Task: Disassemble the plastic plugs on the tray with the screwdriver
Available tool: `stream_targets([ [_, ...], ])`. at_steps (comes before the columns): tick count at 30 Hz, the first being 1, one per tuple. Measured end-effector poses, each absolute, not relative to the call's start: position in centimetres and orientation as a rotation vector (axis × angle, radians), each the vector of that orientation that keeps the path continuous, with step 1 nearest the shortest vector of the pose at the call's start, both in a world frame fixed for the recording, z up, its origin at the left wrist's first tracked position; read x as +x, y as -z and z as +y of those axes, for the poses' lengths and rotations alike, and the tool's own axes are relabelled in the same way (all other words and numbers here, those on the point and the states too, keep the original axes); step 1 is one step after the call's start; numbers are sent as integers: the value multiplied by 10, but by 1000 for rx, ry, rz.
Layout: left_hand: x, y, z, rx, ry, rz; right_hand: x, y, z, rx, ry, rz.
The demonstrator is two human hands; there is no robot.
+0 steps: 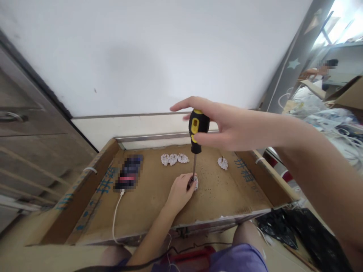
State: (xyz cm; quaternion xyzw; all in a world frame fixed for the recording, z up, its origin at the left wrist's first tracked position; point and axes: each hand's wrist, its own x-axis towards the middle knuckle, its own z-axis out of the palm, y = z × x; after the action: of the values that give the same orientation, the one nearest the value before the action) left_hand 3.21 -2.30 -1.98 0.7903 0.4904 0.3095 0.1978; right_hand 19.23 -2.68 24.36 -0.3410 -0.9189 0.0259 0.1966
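My right hand (211, 122) is around a black and yellow screwdriver (199, 126). Its thumb lies along the handle and the index finger stretches out past the top. The shaft stands nearly upright, its tip reaching down to my left hand (181, 190). There, my left fingers pinch a small white plastic plug (196, 183) against the cardboard; the fingers hide most of it, and the screw or slot under the tip cannot be made out. Beyond my left hand, several similar plugs (173, 159) with metal pins sit in a row. Another white plug (222, 163) lies to the right.
A cardboard tray (153, 211) with raised sides forms the work surface, against a white wall. On its left lies a phone (129, 172), pixelated, with a white cable (114, 219). Black plastic bags (306, 230) are at lower right. A person (323, 71) is far back right.
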Motion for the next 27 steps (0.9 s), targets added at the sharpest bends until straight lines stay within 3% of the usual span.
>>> stream_targets([
  [2,32,20,-23,2211,-856,1376,191,-242,-24,-925,-71,-2554],
  [6,33,19,-23,2180,-844,1381,177,-230,-22,-1219,360,-2273],
  [8,33,18,-23,2161,-836,1385,173,-226,-23,-1254,406,-2186],
  [15,34,16,-23,2121,-830,1403,195,-241,-24,-736,-470,-2493],
  [22,33,20,-21,2119,-847,1405,182,-231,-23,-1311,289,-2169],
  [27,33,19,-22,2130,-854,1393,197,-238,-24,-942,-58,-2455],
])
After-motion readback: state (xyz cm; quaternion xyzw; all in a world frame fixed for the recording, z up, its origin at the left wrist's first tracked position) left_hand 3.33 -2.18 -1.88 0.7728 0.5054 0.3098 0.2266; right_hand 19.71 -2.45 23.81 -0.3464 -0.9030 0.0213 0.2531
